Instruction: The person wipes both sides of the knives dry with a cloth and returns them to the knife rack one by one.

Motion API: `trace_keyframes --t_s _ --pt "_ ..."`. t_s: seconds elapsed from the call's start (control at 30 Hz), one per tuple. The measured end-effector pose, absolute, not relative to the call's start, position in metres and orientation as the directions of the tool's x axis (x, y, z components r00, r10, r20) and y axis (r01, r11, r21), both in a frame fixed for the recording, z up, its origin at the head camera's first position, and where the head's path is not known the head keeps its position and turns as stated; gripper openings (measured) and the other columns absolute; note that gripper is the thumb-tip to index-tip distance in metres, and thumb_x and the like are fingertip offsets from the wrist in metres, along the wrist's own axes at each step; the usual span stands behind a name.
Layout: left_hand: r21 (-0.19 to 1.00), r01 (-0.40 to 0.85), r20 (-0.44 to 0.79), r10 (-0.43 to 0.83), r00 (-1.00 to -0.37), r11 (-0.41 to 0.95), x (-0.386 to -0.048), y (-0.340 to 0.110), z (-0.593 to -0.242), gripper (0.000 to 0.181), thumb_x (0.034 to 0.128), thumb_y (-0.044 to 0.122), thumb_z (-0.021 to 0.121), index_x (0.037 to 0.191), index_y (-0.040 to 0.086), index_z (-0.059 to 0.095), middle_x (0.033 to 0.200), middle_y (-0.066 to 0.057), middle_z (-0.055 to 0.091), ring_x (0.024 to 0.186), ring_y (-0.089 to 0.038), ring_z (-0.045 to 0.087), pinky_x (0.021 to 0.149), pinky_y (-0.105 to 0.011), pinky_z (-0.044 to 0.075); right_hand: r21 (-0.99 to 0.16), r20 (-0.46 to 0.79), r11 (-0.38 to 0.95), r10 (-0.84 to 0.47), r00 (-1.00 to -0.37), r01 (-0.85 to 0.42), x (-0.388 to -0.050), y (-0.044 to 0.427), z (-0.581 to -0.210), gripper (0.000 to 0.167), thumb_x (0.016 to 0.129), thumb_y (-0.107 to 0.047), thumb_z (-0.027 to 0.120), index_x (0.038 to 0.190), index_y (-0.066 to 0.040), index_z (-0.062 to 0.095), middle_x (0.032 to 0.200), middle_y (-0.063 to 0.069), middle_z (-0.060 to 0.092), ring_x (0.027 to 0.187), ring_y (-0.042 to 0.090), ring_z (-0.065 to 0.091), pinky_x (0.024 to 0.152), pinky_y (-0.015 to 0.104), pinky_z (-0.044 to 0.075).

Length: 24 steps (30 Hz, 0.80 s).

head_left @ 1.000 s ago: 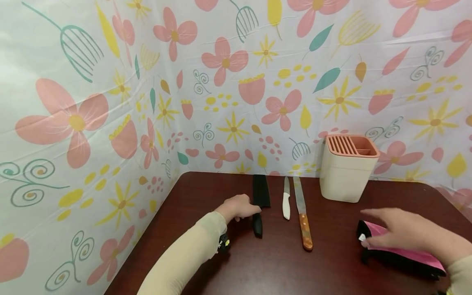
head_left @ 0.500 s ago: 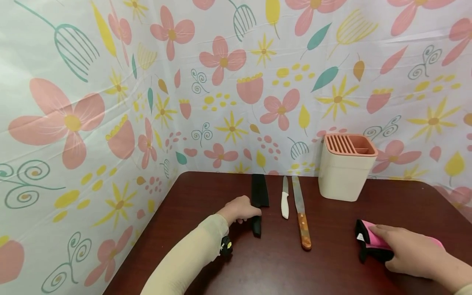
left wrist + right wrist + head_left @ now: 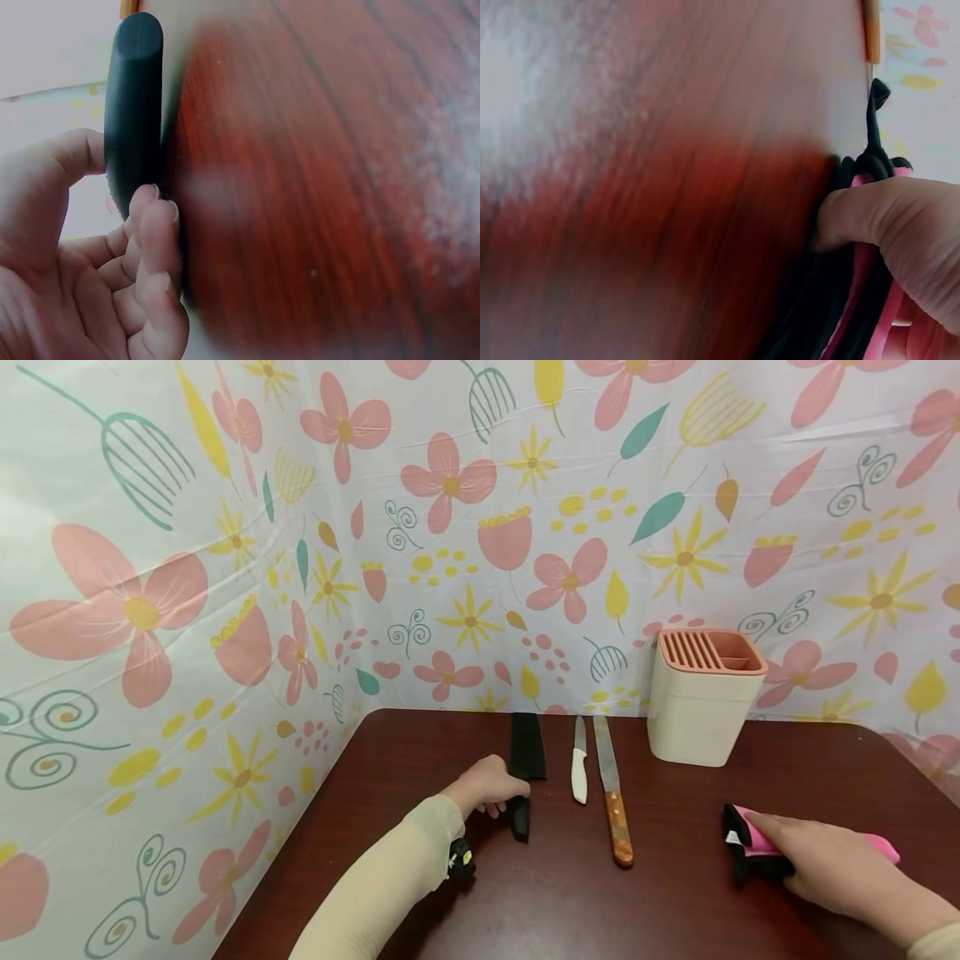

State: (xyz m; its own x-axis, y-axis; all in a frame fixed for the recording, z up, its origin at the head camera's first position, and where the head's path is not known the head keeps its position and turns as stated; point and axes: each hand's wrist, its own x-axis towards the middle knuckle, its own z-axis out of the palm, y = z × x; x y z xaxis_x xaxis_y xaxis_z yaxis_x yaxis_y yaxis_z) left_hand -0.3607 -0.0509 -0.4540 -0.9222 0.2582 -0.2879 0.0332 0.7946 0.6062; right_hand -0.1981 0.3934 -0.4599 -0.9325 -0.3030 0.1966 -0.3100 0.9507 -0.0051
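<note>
In the head view a black cleaver (image 3: 528,746) lies flat near the back of the table. My left hand (image 3: 489,783) pinches its black handle (image 3: 520,820) close to the blade; the left wrist view shows the thumb on one side of the handle (image 3: 135,112) and the curled fingers of the hand (image 3: 90,277) on the other. At the right my right hand (image 3: 843,868) grips a folded pink and black cloth item (image 3: 757,842). In the right wrist view the thumb of that hand (image 3: 900,232) presses over the item's black edge (image 3: 817,300).
A white-handled knife (image 3: 579,777) and a long knife with a wooden handle (image 3: 618,831) lie side by side right of the cleaver. The cream knife block (image 3: 690,718) with an orange slotted top stands at the back of the table (image 3: 540,910), before a flowered cloth (image 3: 450,568).
My right hand has come down onto the pink and black item and closed round it. My left hand remains at the cleaver's handle, and the head view has shifted slightly.
</note>
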Motion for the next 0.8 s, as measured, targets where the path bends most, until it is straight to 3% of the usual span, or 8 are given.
trace_keyframes --t_s 0.27,0.47,0.57,0.63,0.73,0.8 --pt "0.732 -0.062 -0.319 0.261 -0.911 0.679 -0.363 -0.058 -0.457 0.04 0.0841 0.036 0.074 0.054 0.017 0.056 0.061 -0.014 0.07 0.056 -0.027 0.073 0.04 -0.028 0.036 -0.007 0.202 0.95 -0.304 -0.931 -0.311 -0.204 0.401 -0.457 0.069 0.062 -0.012 0.087 0.128 -0.009 0.064 0.097 0.002 0.074 0.077 0.016 0.067 0.061 0.042 0.053" --pt "0.806 -0.171 -0.361 0.242 -0.901 0.567 -0.361 -0.063 -0.46 0.036 0.0831 0.031 0.074 0.059 0.02 0.05 0.055 -0.008 0.06 0.053 -0.024 0.068 0.044 -0.028 0.047 -0.062 0.186 0.95 -0.289 -0.939 -0.305 -0.209 0.409 -0.451 0.062 0.064 -0.013 0.086 0.121 -0.019 0.061 0.083 -0.009 0.066 0.067 0.002 0.051 0.057 0.033 0.045" --pt "0.833 -0.208 -0.376 0.25 -0.892 0.512 -0.362 -0.066 -0.463 0.025 0.0828 0.029 0.074 0.072 0.017 0.054 0.06 -0.006 0.057 0.05 -0.022 0.061 0.046 -0.03 0.052 -0.071 0.205 0.947 -0.294 -0.934 -0.314 -0.209 0.414 -0.449 0.058 0.066 -0.016 0.088 0.119 -0.02 0.064 0.086 -0.011 0.068 0.07 -0.001 0.052 0.06 0.032 0.047" --pt "0.855 -0.224 -0.38 0.272 -0.884 0.468 -0.364 -0.067 -0.465 0.021 0.0837 0.028 0.073 0.09 0.013 0.059 0.065 -0.006 0.058 0.049 -0.021 0.058 0.047 -0.031 0.053 -0.067 0.224 0.945 -0.298 -0.928 -0.319 -0.209 0.417 -0.447 0.057 0.067 -0.018 0.089 0.118 -0.019 0.066 0.089 -0.01 0.07 0.073 -0.001 0.055 0.062 0.033 0.05" --pt "0.882 -0.246 -0.384 0.31 -0.869 0.402 -0.37 -0.067 -0.468 0.044 0.087 0.027 0.07 0.125 0.01 0.058 0.074 -0.007 0.059 0.048 -0.02 0.055 0.048 -0.031 0.054 -0.07 0.235 0.946 -0.291 -0.927 -0.315 -0.21 0.421 -0.442 0.057 0.069 -0.019 0.089 0.12 -0.015 0.067 0.094 -0.007 0.072 0.075 -0.002 0.056 0.064 0.033 0.052" --pt "0.894 -0.262 -0.386 0.329 -0.862 0.364 -0.372 -0.068 -0.47 0.052 0.0901 0.027 0.067 0.137 0.011 0.051 0.077 -0.007 0.06 0.047 -0.019 0.054 0.047 -0.03 0.052 -0.088 0.226 0.949 -0.278 -0.934 -0.304 -0.211 0.422 -0.437 0.056 0.072 -0.02 0.089 0.122 -0.011 0.066 0.093 -0.005 0.072 0.074 -0.002 0.055 0.063 0.032 0.051"
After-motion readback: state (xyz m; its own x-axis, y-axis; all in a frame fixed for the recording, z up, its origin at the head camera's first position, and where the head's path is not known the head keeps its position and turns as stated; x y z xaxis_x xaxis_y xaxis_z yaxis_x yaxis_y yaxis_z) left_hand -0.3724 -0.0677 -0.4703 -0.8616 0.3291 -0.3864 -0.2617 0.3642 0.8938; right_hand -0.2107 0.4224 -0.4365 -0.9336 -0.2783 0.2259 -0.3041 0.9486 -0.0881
